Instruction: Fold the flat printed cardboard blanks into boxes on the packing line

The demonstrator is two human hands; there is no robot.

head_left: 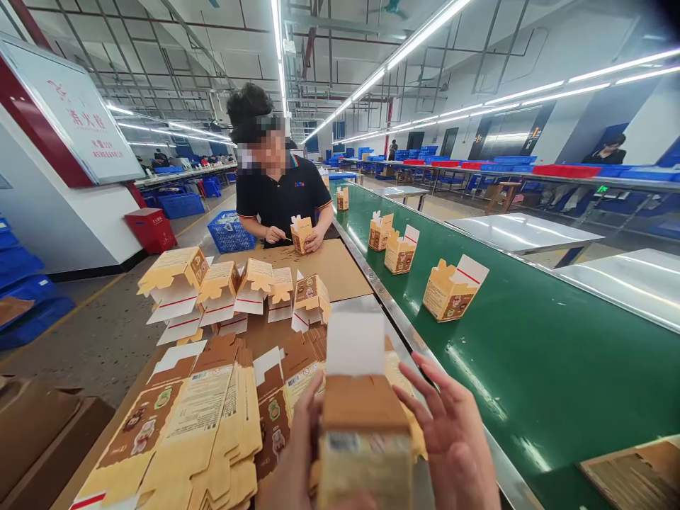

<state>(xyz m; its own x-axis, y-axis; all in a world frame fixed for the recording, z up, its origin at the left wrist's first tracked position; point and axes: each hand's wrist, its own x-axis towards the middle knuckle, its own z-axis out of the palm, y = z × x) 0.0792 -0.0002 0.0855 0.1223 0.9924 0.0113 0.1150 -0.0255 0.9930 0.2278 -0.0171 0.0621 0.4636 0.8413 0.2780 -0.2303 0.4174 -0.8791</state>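
Head view: left of the green belt (510, 375), the left hand (297, 450) grips a carton (366, 453), the right hand (451, 432) splayed beside it; shaping seems in hand, next calling for flap-folding.

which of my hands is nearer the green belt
Right. The right hand is by the belt; the left hand is farther off, left of the box between them.
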